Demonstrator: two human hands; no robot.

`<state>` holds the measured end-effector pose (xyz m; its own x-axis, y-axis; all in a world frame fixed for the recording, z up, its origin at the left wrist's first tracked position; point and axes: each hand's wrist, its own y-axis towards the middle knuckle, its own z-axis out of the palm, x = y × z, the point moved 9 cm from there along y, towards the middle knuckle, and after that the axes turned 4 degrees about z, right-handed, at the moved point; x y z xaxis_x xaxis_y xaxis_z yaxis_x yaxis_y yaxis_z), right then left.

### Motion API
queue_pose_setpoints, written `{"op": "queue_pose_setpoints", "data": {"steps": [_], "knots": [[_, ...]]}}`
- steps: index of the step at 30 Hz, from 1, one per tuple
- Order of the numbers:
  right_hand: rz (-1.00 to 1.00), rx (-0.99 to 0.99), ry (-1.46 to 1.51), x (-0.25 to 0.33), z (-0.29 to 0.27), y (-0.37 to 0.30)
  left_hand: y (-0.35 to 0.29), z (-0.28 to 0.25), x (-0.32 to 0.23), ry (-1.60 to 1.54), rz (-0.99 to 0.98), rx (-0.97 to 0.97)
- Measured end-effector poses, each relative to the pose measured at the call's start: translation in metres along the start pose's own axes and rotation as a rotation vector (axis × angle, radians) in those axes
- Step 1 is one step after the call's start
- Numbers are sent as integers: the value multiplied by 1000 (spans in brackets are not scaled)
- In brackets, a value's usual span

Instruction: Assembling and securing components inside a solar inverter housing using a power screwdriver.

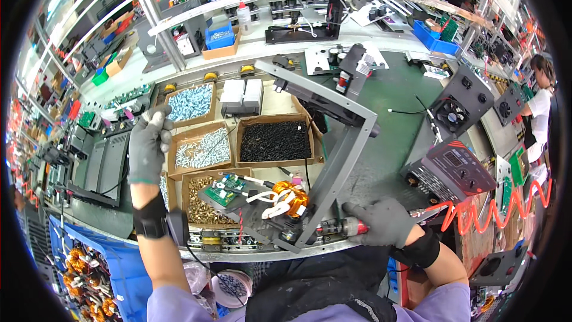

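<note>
A green tabletop (405,101) is being occupied by a metal frame (338,179) with a copper coil (292,198) inside; trays (274,163) of fasteners are being seen alongside, a co-worker (539,110) at right. Pale lettering is being displayed on a dark unit (459,173). A power screwdriver (344,226) is being clamped by the right hand (382,223)'s fingers near the frame's lower corner; the left hand (149,146)'s fingers are being curled beside the trays, any grip being impossible to tell.

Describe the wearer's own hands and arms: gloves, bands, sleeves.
Left hand and right hand: grey gloves, the left with a green cuff edge. Black bands around both wrists. Lilac sleeves end above bare forearms.
</note>
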<state>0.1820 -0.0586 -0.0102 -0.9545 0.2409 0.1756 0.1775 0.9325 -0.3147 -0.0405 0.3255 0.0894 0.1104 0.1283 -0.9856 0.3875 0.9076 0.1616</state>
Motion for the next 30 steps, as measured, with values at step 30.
{"op": "queue_pose_setpoints", "data": {"steps": [30], "knots": [[771,-263,821,-46,48,-181,-303,331,117,-221,-759,1090]]}}
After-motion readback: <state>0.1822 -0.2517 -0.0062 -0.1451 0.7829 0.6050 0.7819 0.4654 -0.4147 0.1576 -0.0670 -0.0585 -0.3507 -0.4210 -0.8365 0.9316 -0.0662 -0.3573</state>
